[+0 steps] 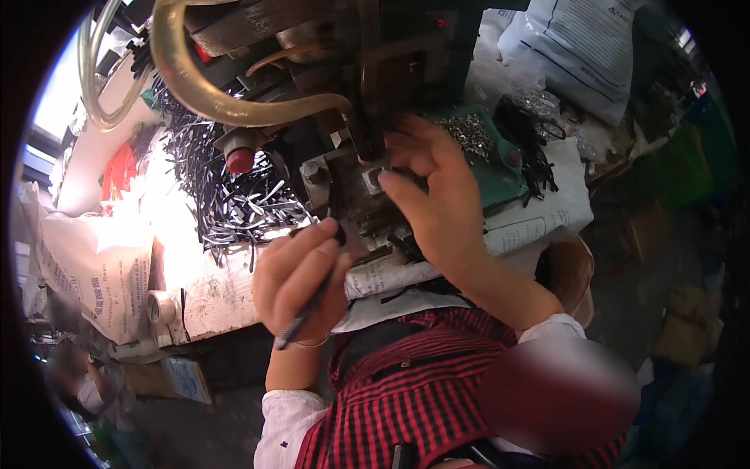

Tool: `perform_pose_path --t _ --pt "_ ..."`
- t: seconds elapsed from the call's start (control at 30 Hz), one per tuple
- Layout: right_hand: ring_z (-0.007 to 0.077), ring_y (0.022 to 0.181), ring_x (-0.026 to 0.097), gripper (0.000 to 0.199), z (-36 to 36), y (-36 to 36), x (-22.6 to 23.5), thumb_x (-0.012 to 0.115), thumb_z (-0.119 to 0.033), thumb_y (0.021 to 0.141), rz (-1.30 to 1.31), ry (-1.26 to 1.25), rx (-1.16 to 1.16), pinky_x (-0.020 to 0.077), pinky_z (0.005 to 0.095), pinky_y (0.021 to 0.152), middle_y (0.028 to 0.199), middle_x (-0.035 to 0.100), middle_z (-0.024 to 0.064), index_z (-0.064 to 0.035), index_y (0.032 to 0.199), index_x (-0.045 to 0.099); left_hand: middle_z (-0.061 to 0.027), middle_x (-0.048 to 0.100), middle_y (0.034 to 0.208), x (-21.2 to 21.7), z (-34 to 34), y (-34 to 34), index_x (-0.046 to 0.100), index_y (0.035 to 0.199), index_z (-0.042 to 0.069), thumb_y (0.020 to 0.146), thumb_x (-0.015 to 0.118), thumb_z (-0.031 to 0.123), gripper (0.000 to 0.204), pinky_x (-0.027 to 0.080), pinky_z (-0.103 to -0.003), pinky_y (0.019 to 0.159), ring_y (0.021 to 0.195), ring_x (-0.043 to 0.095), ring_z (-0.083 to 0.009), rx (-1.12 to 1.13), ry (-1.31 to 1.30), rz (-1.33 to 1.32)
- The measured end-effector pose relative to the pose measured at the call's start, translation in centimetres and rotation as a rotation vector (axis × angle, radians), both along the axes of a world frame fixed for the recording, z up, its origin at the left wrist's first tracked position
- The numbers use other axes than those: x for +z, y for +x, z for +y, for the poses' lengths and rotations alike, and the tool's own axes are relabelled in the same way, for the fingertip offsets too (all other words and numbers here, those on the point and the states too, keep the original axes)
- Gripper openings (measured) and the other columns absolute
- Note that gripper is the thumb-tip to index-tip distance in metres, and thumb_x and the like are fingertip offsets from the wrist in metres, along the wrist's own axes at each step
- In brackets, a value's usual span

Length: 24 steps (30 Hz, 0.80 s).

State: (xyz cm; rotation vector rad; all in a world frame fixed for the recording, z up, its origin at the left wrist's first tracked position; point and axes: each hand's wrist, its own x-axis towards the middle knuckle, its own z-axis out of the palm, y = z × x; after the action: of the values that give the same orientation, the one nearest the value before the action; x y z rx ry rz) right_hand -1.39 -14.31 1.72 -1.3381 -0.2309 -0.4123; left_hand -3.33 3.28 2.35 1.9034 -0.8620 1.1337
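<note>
My left hand [301, 277] is closed around a slim dark pen-like tool [306, 311]. Its lower end points back toward my wrist, while the other end reaches toward the machine. Close to the press head [366, 137] of a dark bench machine, my right hand [441, 195] has its fingers curled and the thumb bent toward them. Whatever lies between those fingertips is too small or hidden to name. A small shiny metal block [372, 181] sits on the machine bed beside my right thumb.
Black strips [226, 180] lie heaped left of the machine, near a red button [241, 161]. On the right, a green tray [504, 176] holds small metal pieces [469, 134]. A thick yellowish hose [234, 112] arches overhead. White sacks [582, 51] stand behind; a tape roll [162, 307] is at the table's left edge.
</note>
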Motion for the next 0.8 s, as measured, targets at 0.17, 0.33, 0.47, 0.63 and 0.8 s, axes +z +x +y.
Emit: perform_pose_path --t 0.17,0.33,0.47,0.63,0.8 --pt "0.0229 0.12 0.06 0.056 -3.4 0.4 0.6 0.062 0.002 0.088 0.052 -0.188 0.17 0.0465 0.0351 0.104 0.132 0.062 0.0132 -0.0026 0.142 0.049 -0.0115 0.072 0.101 -1.4 -3.1 1.3 0.07 0.094 0.005 0.074 0.084 0.009 0.025 0.048 -0.028 0.052 0.06 0.059 -0.0151 -0.103 0.291 -0.111" --pt "0.0186 0.104 0.065 0.045 -13.5 3.6 -6.9 0.068 -0.003 0.085 0.172 -0.358 -0.513 0.0499 0.0329 0.091 0.113 0.068 0.0105 -0.0074 0.13 0.062 -0.0066 0.071 0.096 -2.7 -4.0 3.0 0.07 0.09 0.007 0.072 0.085 0.013 0.024 0.038 -0.023 0.045 0.052 0.052 -0.0083 -0.126 0.262 -0.254" --pt "0.0248 0.098 0.066 0.022 -13.5 0.3 -8.0 0.071 -0.008 0.084 0.299 -0.667 -0.472 0.0505 0.0358 0.086 0.102 0.069 0.0113 -0.0053 0.106 0.071 -0.0066 0.071 0.096 -3.0 -4.1 3.3 0.07 0.091 0.007 0.073 0.084 0.013 0.023 0.038 -0.023 0.045 0.053 0.053 -0.0079 -0.134 0.251 -0.256" --pt "0.0349 0.093 0.063 0.014 -11.1 0.4 -8.2 0.076 -0.016 0.078 0.262 -1.161 -0.587 0.0498 0.0456 0.082 0.09 0.065 0.0107 -0.0061 0.086 0.07 -0.01 0.074 0.1 -2.4 -3.5 2.1 0.07 0.096 0.006 0.074 0.083 0.008 0.026 0.044 -0.026 0.047 0.056 0.06 -0.013 -0.122 0.274 -0.126" --pt "0.0332 0.091 0.065 0.01 -11.0 0.3 -8.7 0.073 -0.014 0.08 0.176 -1.257 -0.634 0.0516 0.0446 0.078 0.09 0.067 0.0109 -0.0073 0.087 0.07 -0.0151 0.072 0.113 -3.4 -2.8 -2.0 0.071 0.104 0.003 0.076 0.078 0.003 0.029 0.049 -0.028 0.054 0.062 0.063 -0.0164 -0.097 0.155 0.116"
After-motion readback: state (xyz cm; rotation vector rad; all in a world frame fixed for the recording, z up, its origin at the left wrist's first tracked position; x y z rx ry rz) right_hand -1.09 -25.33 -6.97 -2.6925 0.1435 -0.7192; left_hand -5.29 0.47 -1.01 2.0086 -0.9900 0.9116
